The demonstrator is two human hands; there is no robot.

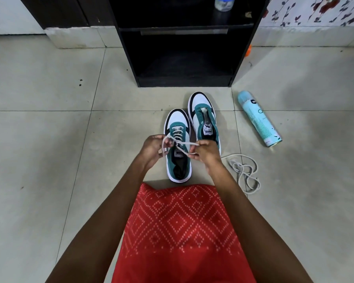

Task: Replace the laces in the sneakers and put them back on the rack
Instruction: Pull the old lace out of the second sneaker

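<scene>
White lace, seemingly taut, between both hands

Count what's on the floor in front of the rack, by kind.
Sneakers: 2, laced sneaker and unlaced sneaker
Laces: 2, threaded lace and loose lace
Spray cans: 1, spray can lying down
Total: 5

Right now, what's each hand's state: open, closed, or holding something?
Left hand: closed, pinching one side of the lace threaded in the near sneaker.
Right hand: closed, pinching the other side of the same lace.
</scene>
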